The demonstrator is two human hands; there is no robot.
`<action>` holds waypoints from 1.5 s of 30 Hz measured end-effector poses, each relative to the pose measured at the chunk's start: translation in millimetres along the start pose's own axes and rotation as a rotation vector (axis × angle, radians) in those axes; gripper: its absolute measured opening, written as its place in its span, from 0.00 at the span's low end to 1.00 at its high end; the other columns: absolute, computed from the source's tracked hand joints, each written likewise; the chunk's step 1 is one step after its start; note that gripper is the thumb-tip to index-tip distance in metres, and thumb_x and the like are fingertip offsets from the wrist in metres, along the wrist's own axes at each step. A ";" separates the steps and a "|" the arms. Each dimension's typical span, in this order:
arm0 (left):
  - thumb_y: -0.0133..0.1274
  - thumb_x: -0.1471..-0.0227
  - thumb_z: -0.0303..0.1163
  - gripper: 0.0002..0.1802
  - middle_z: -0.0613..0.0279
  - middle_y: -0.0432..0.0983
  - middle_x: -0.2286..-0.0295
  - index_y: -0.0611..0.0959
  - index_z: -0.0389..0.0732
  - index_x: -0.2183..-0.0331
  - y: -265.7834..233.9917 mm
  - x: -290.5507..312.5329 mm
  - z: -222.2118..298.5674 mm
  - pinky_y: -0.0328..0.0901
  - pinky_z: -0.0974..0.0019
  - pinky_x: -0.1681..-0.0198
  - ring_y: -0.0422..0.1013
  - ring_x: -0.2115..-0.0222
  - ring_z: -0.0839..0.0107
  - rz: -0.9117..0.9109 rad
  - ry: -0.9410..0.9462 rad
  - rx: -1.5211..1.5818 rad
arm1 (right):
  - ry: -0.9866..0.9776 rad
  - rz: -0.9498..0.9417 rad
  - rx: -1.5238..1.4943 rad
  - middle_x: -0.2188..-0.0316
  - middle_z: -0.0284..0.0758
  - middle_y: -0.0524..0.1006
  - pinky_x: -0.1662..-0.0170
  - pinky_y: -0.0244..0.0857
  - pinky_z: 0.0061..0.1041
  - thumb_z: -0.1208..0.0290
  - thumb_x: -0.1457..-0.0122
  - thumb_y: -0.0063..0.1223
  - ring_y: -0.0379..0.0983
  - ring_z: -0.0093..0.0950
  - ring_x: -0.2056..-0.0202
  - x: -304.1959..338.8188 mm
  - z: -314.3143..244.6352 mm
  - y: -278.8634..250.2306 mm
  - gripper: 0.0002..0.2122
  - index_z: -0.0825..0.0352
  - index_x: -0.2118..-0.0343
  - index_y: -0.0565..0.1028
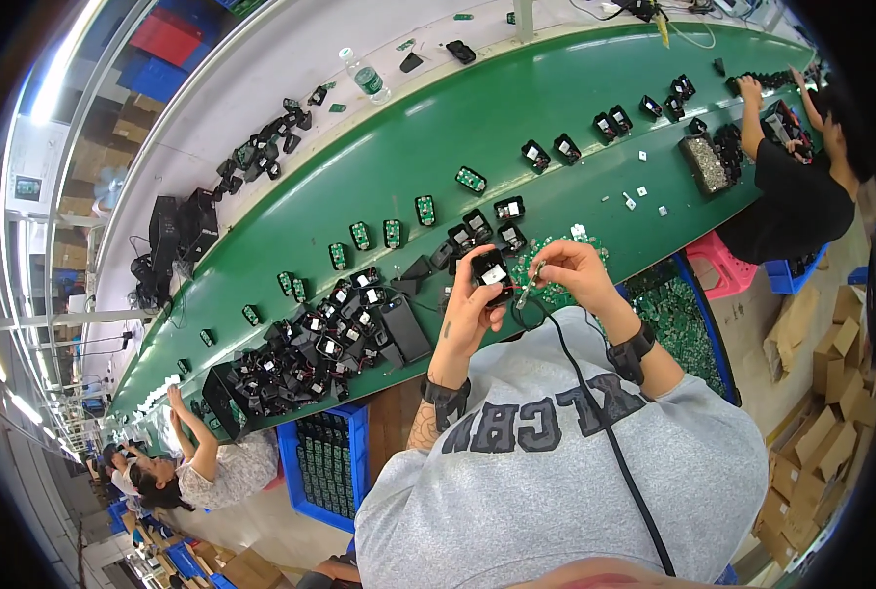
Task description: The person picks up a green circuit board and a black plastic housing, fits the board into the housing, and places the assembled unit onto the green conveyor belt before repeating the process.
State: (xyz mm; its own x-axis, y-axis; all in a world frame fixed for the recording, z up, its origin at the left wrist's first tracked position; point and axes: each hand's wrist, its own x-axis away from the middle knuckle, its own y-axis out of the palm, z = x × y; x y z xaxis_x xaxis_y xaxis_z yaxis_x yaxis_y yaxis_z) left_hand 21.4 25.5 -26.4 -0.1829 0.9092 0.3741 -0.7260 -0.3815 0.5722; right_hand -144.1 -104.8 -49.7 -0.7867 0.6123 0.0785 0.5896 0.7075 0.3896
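Observation:
Above the green bench (516, 118), close to its near edge, my left hand (464, 316) is closed around a small black plastic housing (492, 273) with a white label inside. My right hand (575, 275) pinches something small just right of the housing. Thin red wires run between the two, but the fingers hide most of what is pinched. Beyond and beside my right hand lie loose small green circuit boards (556, 293). Several black housings (475, 226) sit just past my left hand. A large heap of black housings with wires (305, 344) spreads to its left.
Housings with green boards (392, 234) form a line along the bench. A box of metal parts (693, 157) stands at right, by a co-worker (791, 187). Another person (227, 466) works at left. A blue crate (364, 461) and a bin of boards (673, 324) flank me. A bottle (364, 77) stands behind.

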 end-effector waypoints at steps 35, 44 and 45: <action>0.54 0.50 0.18 0.39 0.57 0.72 0.63 0.56 0.47 0.40 28.8 0.2 -12.7 0.71 0.73 0.73 0.72 0.72 0.75 0.105 0.315 -0.251 | -0.133 0.170 0.046 0.66 0.35 0.76 0.57 0.66 0.21 0.83 0.49 0.57 0.72 0.24 0.63 7.9 8.4 24.4 0.08 0.74 0.65 0.78; 0.52 0.51 0.16 0.39 0.57 0.69 0.59 0.56 0.46 0.41 28.4 1.7 -11.6 0.72 0.69 0.66 0.70 0.62 0.71 0.101 0.345 -0.237 | 0.073 0.250 -0.222 0.65 0.32 0.77 0.57 0.67 0.21 0.79 0.45 0.56 0.73 0.21 0.63 0.9 2.1 40.3 0.08 0.72 0.62 0.78; 0.52 0.50 0.16 0.38 0.57 0.69 0.58 0.56 0.46 0.41 27.3 2.5 -11.4 0.72 0.69 0.66 0.70 0.62 0.71 0.091 0.363 -0.231 | 0.177 0.253 -0.301 0.64 0.32 0.77 0.56 0.66 0.22 0.79 0.46 0.56 0.73 0.21 0.62 1.1 -0.2 40.4 0.07 0.72 0.63 0.78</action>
State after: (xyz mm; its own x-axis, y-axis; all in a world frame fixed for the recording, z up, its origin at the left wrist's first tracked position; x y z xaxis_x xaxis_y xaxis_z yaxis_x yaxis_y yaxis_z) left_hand -6.4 19.3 -18.1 -0.4444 0.8889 0.1113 -0.8177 -0.4532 0.3550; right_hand -121.2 -75.6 -33.7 -0.6590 0.6645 0.3523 0.7089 0.3922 0.5862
